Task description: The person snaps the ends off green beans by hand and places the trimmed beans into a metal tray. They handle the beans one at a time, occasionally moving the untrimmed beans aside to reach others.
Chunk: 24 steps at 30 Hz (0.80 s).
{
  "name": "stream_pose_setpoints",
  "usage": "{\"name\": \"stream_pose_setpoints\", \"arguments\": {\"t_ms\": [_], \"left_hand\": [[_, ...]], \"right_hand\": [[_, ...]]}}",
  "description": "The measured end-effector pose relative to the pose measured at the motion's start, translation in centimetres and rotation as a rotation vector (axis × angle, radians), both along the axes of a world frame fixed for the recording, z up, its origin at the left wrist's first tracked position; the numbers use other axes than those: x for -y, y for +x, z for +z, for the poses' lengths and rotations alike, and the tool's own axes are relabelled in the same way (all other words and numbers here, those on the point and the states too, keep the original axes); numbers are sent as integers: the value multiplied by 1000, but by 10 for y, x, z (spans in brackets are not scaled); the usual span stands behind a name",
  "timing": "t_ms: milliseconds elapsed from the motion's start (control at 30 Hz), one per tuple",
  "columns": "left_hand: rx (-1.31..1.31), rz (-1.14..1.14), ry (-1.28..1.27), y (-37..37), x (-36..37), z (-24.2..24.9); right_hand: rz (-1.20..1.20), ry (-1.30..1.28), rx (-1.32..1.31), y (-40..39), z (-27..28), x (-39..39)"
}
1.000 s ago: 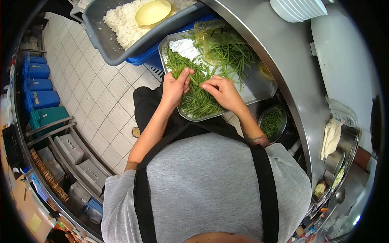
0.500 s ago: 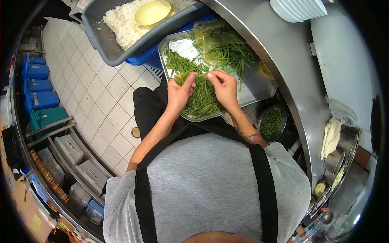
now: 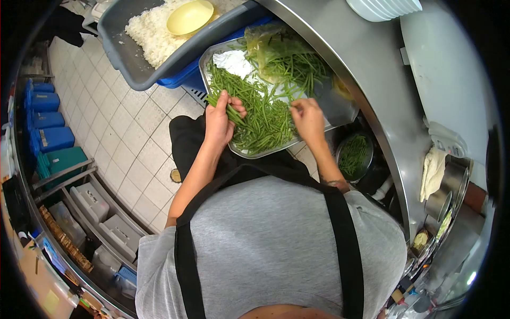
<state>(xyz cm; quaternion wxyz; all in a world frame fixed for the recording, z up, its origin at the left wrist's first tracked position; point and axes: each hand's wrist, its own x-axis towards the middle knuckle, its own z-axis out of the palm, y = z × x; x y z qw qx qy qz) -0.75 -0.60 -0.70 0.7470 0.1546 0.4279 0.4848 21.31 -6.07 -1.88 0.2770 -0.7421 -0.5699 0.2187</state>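
A shallow metal tray (image 3: pixel 341 116) lies before me, heaped with cut green beans (image 3: pixel 265 130). My left hand (image 3: pixel 217 125), over the tray's left side, is closed around a small bunch of green beans (image 3: pixel 234 115), some ends sticking out past the fingers. At the right side of the heap, my right hand (image 3: pixel 311 125) has its thumb and fingers pinched together; whatever is between them is too small or blurred to make out. Farther back in the tray, more long beans spill from a yellowish plastic bag (image 3: pixel 265 45), beside a crumpled white sheet (image 3: pixel 232 63).
Beyond the tray stands a grey tub (image 3: pixel 141 80) of white rice with a yellow bowl (image 3: pixel 190 17) in it. A round pot (image 3: pixel 355 174) with green beans sits low on the right, under the curved steel counter (image 3: pixel 366 74). Blue bins (image 3: pixel 56 137) line the left.
My hands, close together over the tray before, have moved apart. The right hand went right and down, away from the beans in the left; the left moved slightly left. The view shifted a little.
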Motion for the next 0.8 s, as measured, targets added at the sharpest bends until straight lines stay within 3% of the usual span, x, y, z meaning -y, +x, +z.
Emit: {"name": "stream_pose_setpoints", "arguments": {"t_ms": [67,100,167,233,400,433,500,567,633,700,767,800], "left_hand": [[-4,-41,-9,6,1,4],[-8,-73,-18,10,3,9],[-28,-65,-31,15,5,13],[-78,-239,151,13,6,11],[-352,-471,169,16,12,10],[-486,-459,350,21,15,10],[-739,-428,722,29,18,11],[-820,-531,739,31,17,20],[-861,-526,1022,32,16,21],[-899,-568,1012,27,15,26],[-871,-552,975,25,15,29],[-872,-552,973,25,16,27]], "right_hand": [[-92,91,248,20,-1,-2],[-95,91,250,26,-1,-2],[-74,-113,325,34,-4,-2],[-64,-108,308,34,-5,-4],[68,-28,174,17,25,-1],[64,-31,171,10,36,0],[217,40,32,-4,58,2],[236,34,24,-16,76,2],[295,1,-209,-23,85,-1],[301,-33,-296,-23,82,-3],[294,-159,-668,-19,69,-6],[294,-161,-669,-19,71,-9]]}}
